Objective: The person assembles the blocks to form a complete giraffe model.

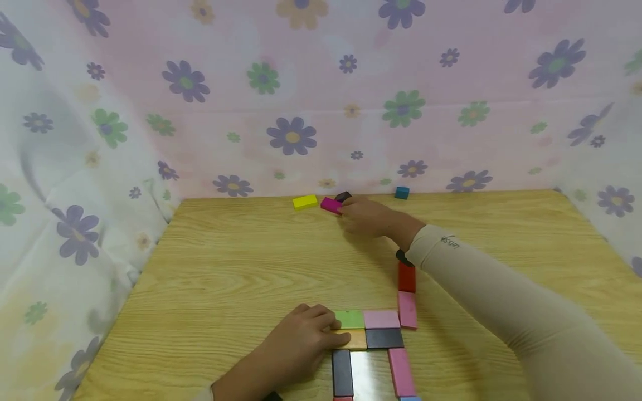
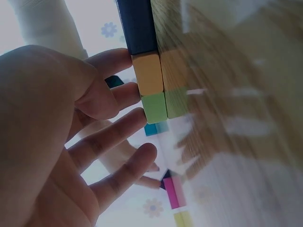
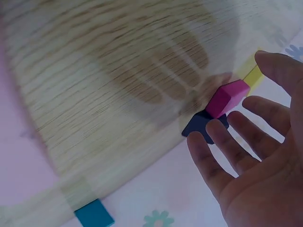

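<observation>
My right hand (image 1: 365, 217) reaches to the back edge of the table, its fingers loosely spread beside a magenta block (image 3: 227, 99) and a black block (image 3: 201, 125). Whether a fingertip touches either block is hard to tell; nothing is gripped. Near the front, my left hand (image 1: 303, 340) rests against the left ends of a light green block (image 1: 349, 319) and an orange block (image 1: 358, 339). In the left wrist view its fingertips press their end faces without curling round them. A pink block (image 1: 381, 319) and a dark block (image 1: 384, 338) continue those two rows to the right.
A yellow block (image 1: 305, 202) and a teal block (image 1: 402, 192) lie at the back edge. Pink (image 1: 408, 309) and red (image 1: 407, 277) blocks form a line under the right forearm. Dark (image 1: 343, 372) and pink (image 1: 402, 372) side columns run toward me. A flowered curtain (image 1: 321, 111) surrounds the table.
</observation>
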`<action>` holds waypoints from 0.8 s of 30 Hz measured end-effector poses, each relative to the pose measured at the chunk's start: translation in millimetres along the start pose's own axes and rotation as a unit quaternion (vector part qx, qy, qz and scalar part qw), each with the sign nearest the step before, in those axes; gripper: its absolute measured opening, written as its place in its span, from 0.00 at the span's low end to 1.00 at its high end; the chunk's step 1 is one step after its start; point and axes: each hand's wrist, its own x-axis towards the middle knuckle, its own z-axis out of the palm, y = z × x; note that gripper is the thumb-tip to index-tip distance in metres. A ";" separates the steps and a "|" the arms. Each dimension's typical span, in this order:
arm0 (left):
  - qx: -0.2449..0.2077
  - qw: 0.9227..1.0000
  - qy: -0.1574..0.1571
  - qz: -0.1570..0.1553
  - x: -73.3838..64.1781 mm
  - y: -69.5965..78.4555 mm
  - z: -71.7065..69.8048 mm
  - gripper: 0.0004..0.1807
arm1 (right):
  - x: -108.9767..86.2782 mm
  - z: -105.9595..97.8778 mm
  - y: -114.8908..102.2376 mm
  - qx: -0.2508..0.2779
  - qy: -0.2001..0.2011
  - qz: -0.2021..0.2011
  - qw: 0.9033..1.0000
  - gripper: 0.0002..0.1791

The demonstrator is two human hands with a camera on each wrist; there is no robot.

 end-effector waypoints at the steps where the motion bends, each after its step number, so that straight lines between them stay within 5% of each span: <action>1: 0.003 1.000 0.000 0.001 0.5 0.3 0.2 0.10 | 3.2 0.5 -1.5 -0.008 -0.007 0.006 1.000 0.31; 14: 0.007 1.000 -0.026 0.000 2.1 1.4 0.3 0.10 | 12.8 -1.1 -21.0 -0.050 -0.056 0.059 0.995 0.34; 19: 0.004 1.000 -0.028 -0.001 1.2 1.0 -0.5 0.10 | 14.1 1.8 -20.3 -0.028 -0.028 0.068 0.997 0.28; 24: -0.001 1.000 -0.031 -0.003 0.2 0.8 -1.2 0.10 | 12.2 2.2 -20.0 -0.012 0.021 0.037 0.999 0.11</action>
